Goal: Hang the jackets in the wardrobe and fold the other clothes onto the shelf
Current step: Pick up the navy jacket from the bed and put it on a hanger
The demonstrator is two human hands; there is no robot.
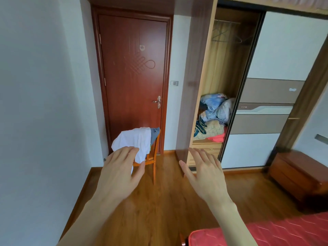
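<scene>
So both hands, left hand (118, 172) and right hand (204, 172), hover flat with fingers spread, holding nothing. Ahead, a white garment (134, 141) drapes the wooden chair (150, 157) by the door (133, 77); the wardrobe (200, 71) stands open, bedding (213, 116) piled inside.

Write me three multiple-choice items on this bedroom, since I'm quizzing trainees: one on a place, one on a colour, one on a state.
1. Where does the white garment lie?
A. over the wooden chair
B. on the red mattress
C. on the hangers

2. What colour is the closed panel door?
A. white
B. reddish-brown
C. grey

3. How are the left hand and right hand?
A. both gripping cloth
B. one holding a hanger
C. both open, empty

Answers: 1 A, it drapes the chair back; 2 B, red-brown wood; 3 C, fingers spread, holding nothing.
</scene>
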